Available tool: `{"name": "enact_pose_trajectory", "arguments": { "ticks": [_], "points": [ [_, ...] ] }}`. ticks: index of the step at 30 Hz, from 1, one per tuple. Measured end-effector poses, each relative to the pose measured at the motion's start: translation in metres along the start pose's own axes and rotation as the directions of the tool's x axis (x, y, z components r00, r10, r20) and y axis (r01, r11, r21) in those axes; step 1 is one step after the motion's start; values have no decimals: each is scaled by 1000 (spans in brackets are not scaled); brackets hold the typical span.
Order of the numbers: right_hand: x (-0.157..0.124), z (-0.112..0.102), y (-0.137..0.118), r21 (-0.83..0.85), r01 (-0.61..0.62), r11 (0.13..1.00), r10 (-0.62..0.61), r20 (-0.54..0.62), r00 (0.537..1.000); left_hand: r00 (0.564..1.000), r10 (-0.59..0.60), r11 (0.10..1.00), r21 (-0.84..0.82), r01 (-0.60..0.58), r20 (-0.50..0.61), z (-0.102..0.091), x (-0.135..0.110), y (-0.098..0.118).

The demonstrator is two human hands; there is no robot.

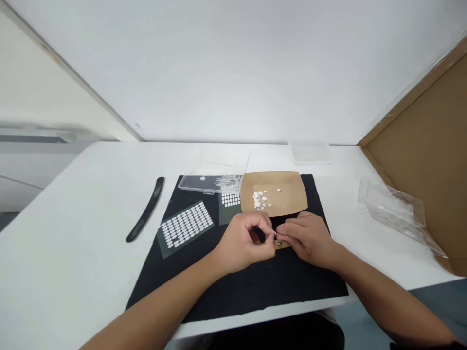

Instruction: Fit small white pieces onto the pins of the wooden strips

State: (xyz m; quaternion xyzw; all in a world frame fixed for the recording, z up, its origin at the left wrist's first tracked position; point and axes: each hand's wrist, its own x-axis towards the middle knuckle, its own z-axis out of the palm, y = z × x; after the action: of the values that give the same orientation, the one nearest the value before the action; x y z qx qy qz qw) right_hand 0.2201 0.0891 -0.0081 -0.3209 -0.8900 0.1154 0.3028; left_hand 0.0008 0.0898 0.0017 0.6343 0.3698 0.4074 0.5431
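My left hand (248, 240) is closed in a pinch, thumb and forefinger tips meeting at a tiny dark, shiny piece (276, 235) whose kind is too small to make out. From the other side my right hand (308, 238) pinches at the same spot, its fingertips nearly touching the left ones. Just beneath the fingers, a small shiny metal item (279, 244) rests on a tan piece mostly hidden by the hands. Directly beyond them stands a brown paper tray (288, 206) holding several small white oval bits (260, 199).
A black mat (219, 287) lies under the work. On its left are a sheet of white oval stickers (188, 223), a second sheet (229, 200) and a clear plastic case (209, 184). A black curved strip (146, 210) lies farther left; a clear box (394, 206) stands right, near cardboard (423, 136).
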Motion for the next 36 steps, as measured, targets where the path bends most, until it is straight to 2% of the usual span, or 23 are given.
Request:
{"name": "enact_pose_trajectory", "arguments": {
  "ticks": [5, 9, 14, 23, 28, 36],
  "points": [
    [-2, 1, 1, 89, -39, 995, 38, 11, 999, 989, -129, 976, -166, 140, 73, 0, -2, 0],
    [-1, 0, 0, 157, -58, 986, 54, 31, 998, 979, -172, 954, -229, 193, 108, -1, -2, 0],
    [1, -2, -3, 231, -66, 971, 64, 18, 998, 974, -170, 929, -305, 209, 149, -1, -1, 0],
    [1, -3, -3, 283, -109, 953, 98, 50, 994, 968, -154, 911, -350, 217, 198, -3, 0, -5],
    [0, -4, -3, 284, -114, 952, 106, 44, 993, 963, -135, 911, -353, 213, 232, -6, 0, -6],
    [0, -5, -3, 266, -110, 958, 100, 52, 994, 954, -172, 917, -313, 246, 245, -7, 2, -2]
  ]
}}
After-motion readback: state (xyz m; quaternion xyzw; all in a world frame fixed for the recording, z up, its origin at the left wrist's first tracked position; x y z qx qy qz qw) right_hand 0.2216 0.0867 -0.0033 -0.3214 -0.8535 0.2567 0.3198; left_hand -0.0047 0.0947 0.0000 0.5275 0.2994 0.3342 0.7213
